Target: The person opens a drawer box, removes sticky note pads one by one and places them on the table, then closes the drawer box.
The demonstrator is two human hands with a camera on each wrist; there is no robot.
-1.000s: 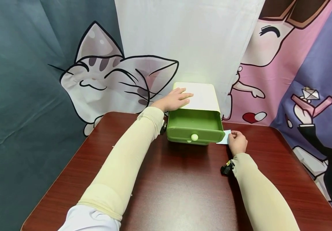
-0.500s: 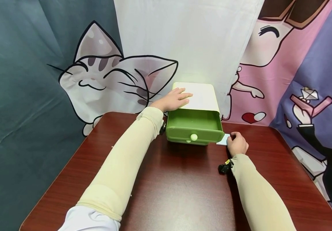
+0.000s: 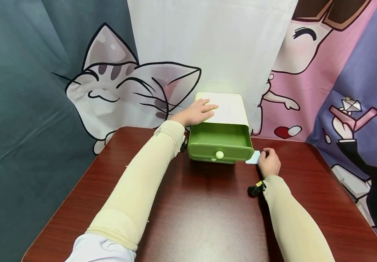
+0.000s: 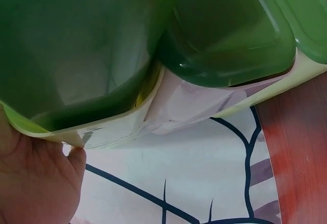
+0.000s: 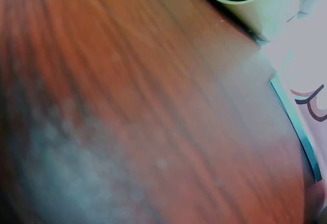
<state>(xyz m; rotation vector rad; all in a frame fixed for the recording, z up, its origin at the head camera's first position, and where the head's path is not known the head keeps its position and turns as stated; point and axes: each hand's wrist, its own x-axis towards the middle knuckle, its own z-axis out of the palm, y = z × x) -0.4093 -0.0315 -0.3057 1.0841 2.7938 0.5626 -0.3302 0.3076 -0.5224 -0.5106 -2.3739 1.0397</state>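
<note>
On the table stands a small two-drawer box with a cream top and green drawers. Its upper drawer is pulled out, with a pale round knob on the front. My left hand rests on the box's top left edge, fingers spread. In the left wrist view, the thumb lies by the cream rim. Right of the box, my right hand pinches the right edge of a light blue paper square. The right wrist view shows this paper square nearly edge-on; most fingers are hidden.
A dark red-brown wooden table carries the box near its back edge. Behind hangs a printed curtain with cartoon figures. A small black wrist camera sits at my right wrist. The lower drawer stays mostly beneath the upper one.
The light blue paper square has dropped slightly, and my right hand has shifted a little with its fingers bending more. My left hand and the box keep their places.
</note>
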